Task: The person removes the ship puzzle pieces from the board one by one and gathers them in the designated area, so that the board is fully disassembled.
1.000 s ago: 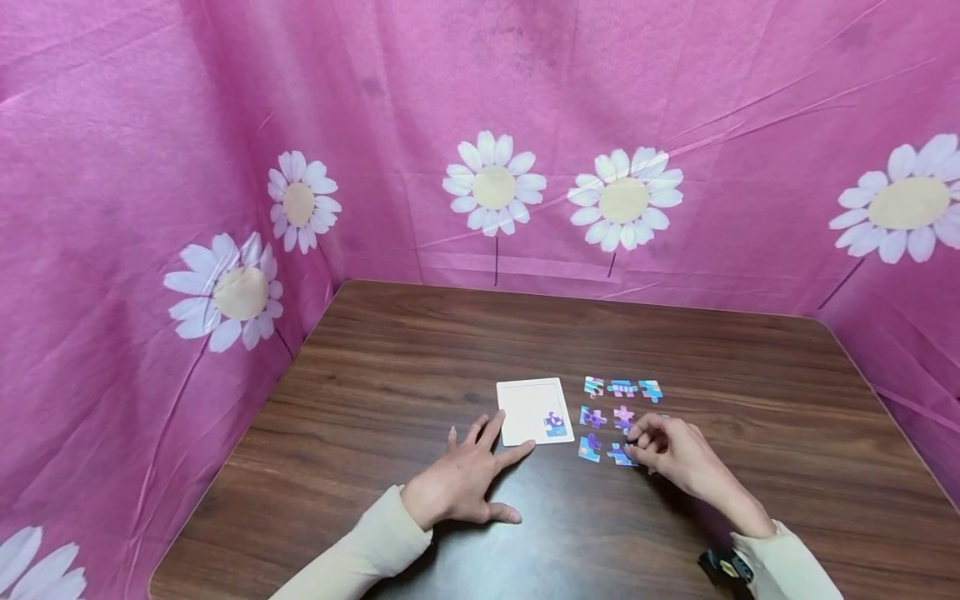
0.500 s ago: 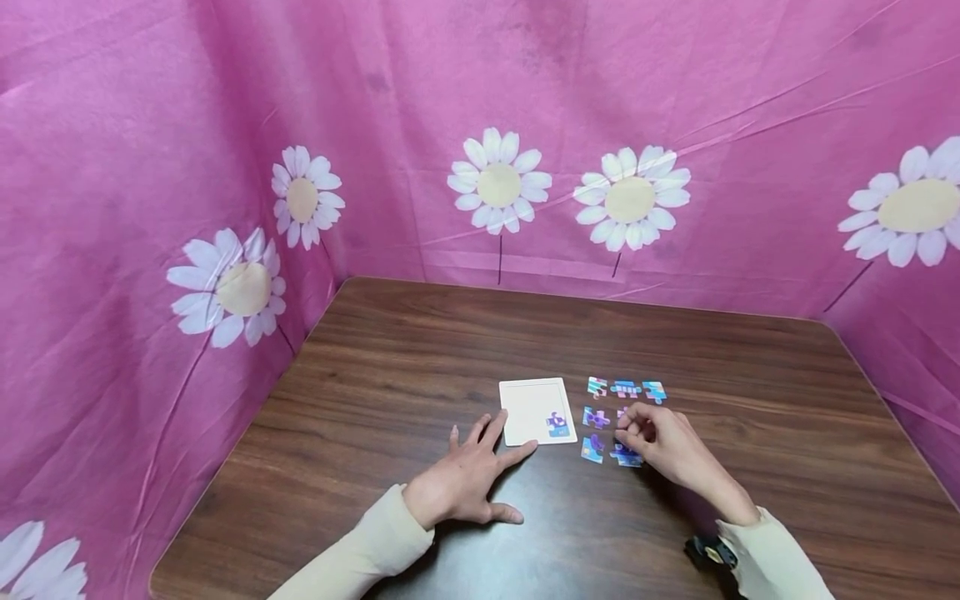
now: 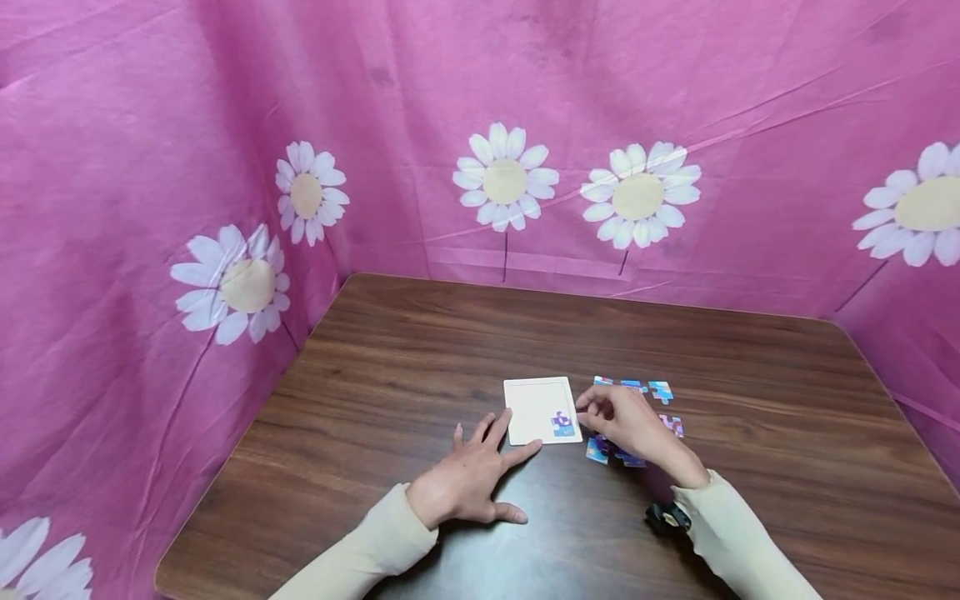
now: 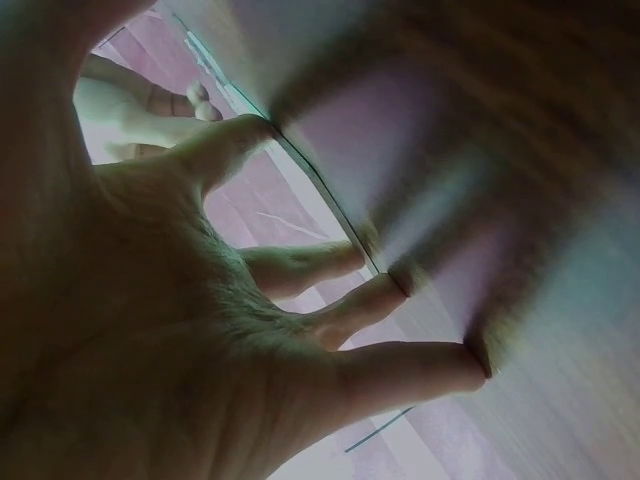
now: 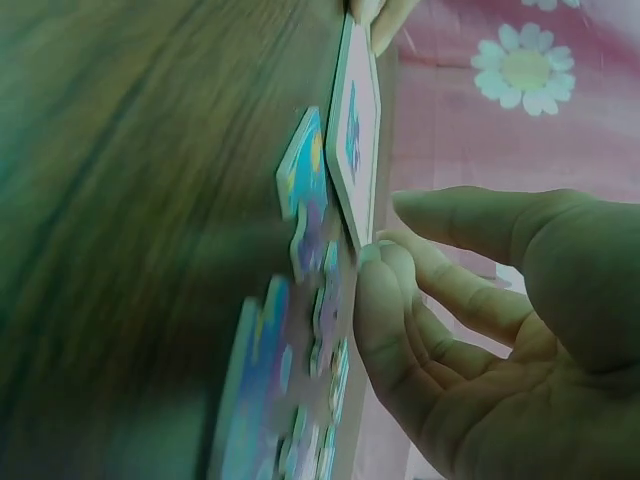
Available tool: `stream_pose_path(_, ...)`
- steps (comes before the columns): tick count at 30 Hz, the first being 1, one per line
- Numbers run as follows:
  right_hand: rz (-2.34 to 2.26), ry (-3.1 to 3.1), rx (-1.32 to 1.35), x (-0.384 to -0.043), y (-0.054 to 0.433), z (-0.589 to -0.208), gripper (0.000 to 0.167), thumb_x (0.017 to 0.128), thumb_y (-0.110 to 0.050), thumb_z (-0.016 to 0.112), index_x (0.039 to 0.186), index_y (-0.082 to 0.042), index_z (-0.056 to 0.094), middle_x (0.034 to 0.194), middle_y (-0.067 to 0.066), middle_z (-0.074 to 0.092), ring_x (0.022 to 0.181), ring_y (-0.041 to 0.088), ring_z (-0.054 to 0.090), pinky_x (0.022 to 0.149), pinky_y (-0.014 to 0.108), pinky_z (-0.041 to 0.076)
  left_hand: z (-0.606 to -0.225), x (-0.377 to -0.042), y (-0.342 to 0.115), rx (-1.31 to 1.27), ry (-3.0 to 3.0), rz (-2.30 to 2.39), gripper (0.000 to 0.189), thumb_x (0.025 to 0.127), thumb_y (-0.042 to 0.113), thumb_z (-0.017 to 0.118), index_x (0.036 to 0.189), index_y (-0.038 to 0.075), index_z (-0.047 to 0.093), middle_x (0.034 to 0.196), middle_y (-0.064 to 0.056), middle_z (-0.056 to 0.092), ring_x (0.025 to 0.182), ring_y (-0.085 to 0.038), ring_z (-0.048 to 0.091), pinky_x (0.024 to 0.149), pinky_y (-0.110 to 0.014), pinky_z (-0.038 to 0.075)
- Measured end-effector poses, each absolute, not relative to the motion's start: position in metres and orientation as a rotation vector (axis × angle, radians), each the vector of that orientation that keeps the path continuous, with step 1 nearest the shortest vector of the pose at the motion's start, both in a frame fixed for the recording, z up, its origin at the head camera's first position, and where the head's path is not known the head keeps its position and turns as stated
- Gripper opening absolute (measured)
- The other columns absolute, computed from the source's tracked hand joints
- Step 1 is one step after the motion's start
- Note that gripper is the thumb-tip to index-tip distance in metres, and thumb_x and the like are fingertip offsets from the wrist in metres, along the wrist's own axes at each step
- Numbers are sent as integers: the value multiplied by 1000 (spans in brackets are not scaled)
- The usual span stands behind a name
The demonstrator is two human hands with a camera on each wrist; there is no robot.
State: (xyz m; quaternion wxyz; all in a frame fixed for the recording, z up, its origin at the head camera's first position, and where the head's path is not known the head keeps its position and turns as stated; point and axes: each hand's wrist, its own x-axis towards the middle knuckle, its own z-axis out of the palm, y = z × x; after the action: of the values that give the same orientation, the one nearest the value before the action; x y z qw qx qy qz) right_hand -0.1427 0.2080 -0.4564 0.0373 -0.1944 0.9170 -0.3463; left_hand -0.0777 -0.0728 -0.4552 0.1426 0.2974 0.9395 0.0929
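A square white puzzle board lies flat on the table, with a purple-and-blue jigsaw piece in its lower right corner. My left hand is spread, its fingertips at the board's left and near edges. Loosely bent, my right hand is over the loose pieces with its fingertips right at the board's right edge. In the right wrist view the thumb stands apart from the other fingers, and no piece shows between them. Loose jigsaw pieces lie beneath and around the right hand, partly hidden by it.
The brown wood-grain table reaches back to a pink curtain printed with white daisies. Another loose piece is at the far right of the layout, and a pink one lies beside the right wrist.
My right hand has moved left across the loose pieces to the board's right edge, now covering several of them. My left hand has stayed at the board, and the head view has shifted slightly.
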Motion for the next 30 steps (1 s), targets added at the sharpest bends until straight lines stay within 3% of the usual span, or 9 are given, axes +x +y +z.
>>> stream_pose_path(11,-996,2749,-616,-148,196,-457,21,89,-10,82,109,-6,75,82,-2,62,69,5,53,61,21,43,-457,-80,-71,864,2718,256,93,82,70,75,162,45,33,175,-16,14,158,-43,26,112,-75,36)
stream_pose_path(23,-990,2720,-690,-150,189,-458,18,90,-4,79,108,-7,77,82,-1,63,69,4,54,63,21,46,-456,-80,-72,860,2718,259,93,82,69,76,162,44,34,174,-16,15,158,-44,26,112,-76,36)
stream_pose_path(30,-1046,2692,-673,-148,184,-458,18,89,-9,82,105,-6,74,82,0,65,70,7,54,63,22,46,-453,-79,-73,870,2721,279,93,81,68,78,161,43,36,174,-18,17,157,-45,29,111,-76,38)
